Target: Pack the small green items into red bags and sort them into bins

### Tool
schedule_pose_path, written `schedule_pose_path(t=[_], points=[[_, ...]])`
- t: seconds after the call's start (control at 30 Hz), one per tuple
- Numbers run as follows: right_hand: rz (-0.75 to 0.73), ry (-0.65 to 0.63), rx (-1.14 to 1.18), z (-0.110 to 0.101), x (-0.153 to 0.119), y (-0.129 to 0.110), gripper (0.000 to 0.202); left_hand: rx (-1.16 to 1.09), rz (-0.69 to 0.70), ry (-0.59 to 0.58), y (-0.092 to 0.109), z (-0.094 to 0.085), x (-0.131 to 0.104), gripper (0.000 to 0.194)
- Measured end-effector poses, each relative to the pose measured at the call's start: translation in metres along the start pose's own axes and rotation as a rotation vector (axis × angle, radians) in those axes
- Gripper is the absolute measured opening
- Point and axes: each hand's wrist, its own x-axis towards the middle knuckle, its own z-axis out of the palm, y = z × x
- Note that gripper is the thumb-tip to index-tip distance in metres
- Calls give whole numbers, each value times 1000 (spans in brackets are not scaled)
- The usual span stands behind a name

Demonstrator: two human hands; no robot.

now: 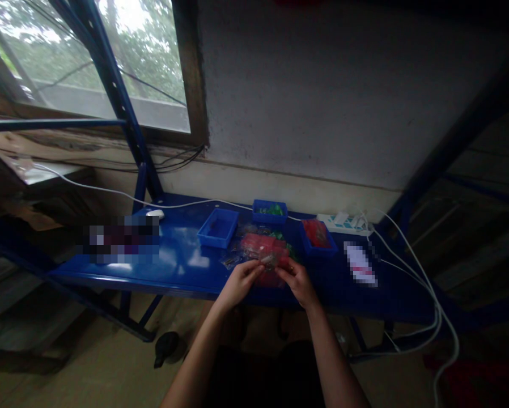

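My left hand (246, 276) and my right hand (297, 281) meet over the near edge of the blue table. Pinched between the fingertips of both is a small clear plastic bag (272, 259); what it contains is too blurred to make out. Under and just behind it lies a pile of red plastic packets (257, 242). Small clear packets (232, 259) with dark contents are at the pile's left. Some green pieces show at its right, partly hidden.
An open blue bin (228, 242) stands left of the pile. Behind is a blue bin with green pieces (270, 211); at right, one with red packets (316, 233). A white power strip (343, 222) and cables line the back. A blurred-out white item (360, 263) lies right.
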Motion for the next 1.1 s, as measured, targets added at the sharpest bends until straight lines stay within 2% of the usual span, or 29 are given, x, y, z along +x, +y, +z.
schedule_pose_path(t=[0.23,0.33,0.4,0.47,0.6,0.63,0.7,0.8,0.87,0.97,1.1], points=[[-19,39,-38,1,-4,-6,24,-32,1,-8,3,1,0,32],[-71,102,-101,-11,-6,-12,24,-103,-38,5,2,2,0,36],[-128,206,-200,-29,-5,-19,25,-138,-67,-4,1,2,1,38],[-191,365,-319,-52,1,-26,31,-152,-75,-11,0,2,1,39],[-242,754,-782,-99,26,-39,31,-147,-74,-10,-1,2,1,38],[-253,796,-886,-107,33,-40,29,-144,-70,-11,-1,3,1,38],[-250,770,-1066,-117,46,-37,27,-141,-59,-20,-2,3,1,37],[-188,561,-1241,-118,58,-26,32,-145,-57,-33,-5,3,1,36],[-213,464,-1293,-114,60,-15,36,-147,-62,-34,-7,3,1,36],[-283,428,-1317,-108,58,-4,37,-138,-58,-34,-7,2,1,36],[-266,398,-1314,-104,58,-1,37,-114,-54,-34,-4,2,1,35]])
